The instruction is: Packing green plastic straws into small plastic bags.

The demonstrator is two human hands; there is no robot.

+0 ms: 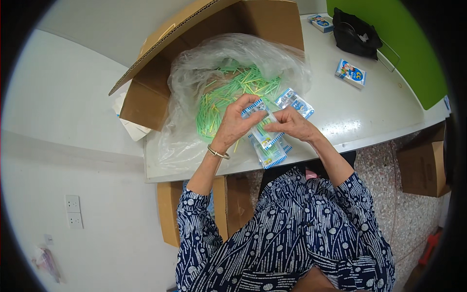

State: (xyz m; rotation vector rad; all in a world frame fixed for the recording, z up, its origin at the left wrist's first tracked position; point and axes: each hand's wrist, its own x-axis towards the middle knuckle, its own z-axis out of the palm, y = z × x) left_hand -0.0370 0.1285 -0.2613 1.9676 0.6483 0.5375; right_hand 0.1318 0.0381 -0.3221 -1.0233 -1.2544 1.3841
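the left grip (pixel 236 124) pinches the upper part of a clear packet (pixel 265 138) with blue-striped ends, thumb across its front. the right grip (pixel 294 125) has thumb and fingers drawn together at the packet's right edge; whether they squeeze it firmly i cannot tell. slim green sticks show through the packet's window, and it is tilted between the two hands, over the near part of the white surface (pixel 335 119). a gold bangle (pixel 218 153) circles the left wrist. just below the held packet are more striped packets (pixel 272 155), overlapping, near the surface's front edge. another packet (pixel 297 103) lies just beyond the right grip. beyond the left grip, a loose heap of green and yellowish sticks (pixel 243 87) sits in a crumpled clear plastic bag (pixel 194 65), which spills from an open cardboard box (pixel 279 19). farther right are two small blue-and-white boxes (pixel 351 74) and a black bag (pixel 354 39), near a green panel (pixel 418 58).
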